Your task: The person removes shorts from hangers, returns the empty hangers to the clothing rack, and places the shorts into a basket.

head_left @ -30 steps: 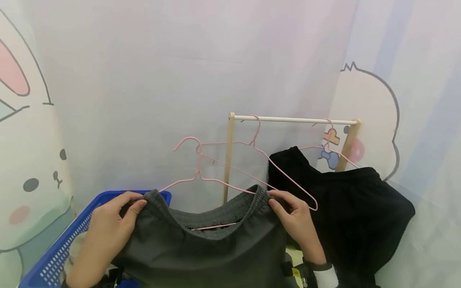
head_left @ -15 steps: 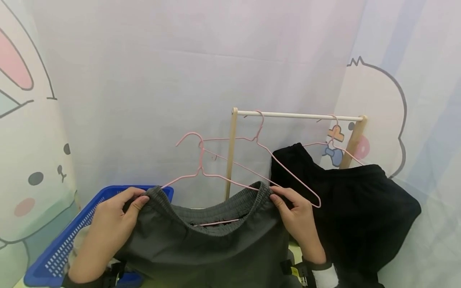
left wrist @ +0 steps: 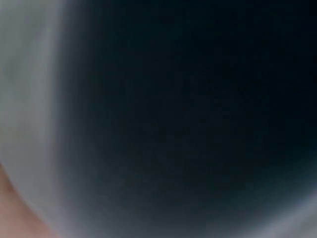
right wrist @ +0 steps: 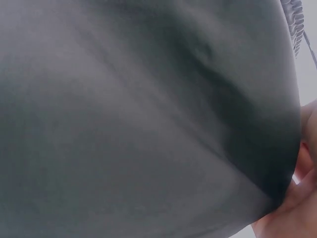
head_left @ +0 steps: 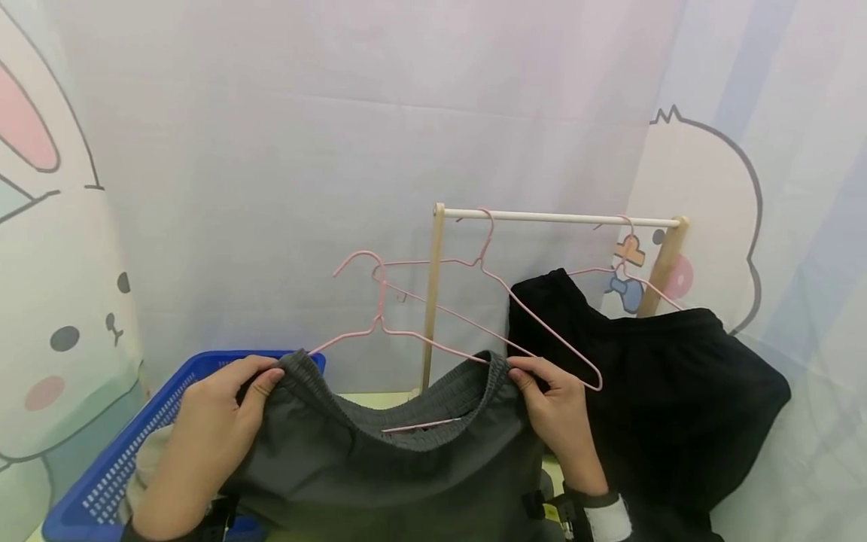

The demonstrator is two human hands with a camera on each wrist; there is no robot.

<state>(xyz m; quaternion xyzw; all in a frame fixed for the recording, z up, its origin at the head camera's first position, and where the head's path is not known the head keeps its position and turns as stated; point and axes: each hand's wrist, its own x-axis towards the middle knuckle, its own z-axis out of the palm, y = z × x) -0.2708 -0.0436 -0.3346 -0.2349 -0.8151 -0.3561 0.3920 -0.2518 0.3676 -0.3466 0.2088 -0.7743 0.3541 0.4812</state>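
Dark grey-green elastic-waist pants are held up in the head view, waistband uppermost and sagging at the front. My left hand pinches the waistband's left end between thumb and fingers. At its right end, my right hand pinches the band the same way. A pink hanger sits inside the waist, its hook and shoulders rising above the band and its bottom bar showing in the opening. The pants' fabric fills most of the right wrist view; the left wrist view is mostly dark and blurred.
Behind stands a small rack with a white rail and wooden posts. On it hang a bare pink hanger and another hanger bearing black pants. A blue basket with pale cloth inside stands at left.
The waistband and both hands have shifted slightly; the waist opening dips a bit lower now. The camera view has shifted a little. Both hands keep hold of the waistband.
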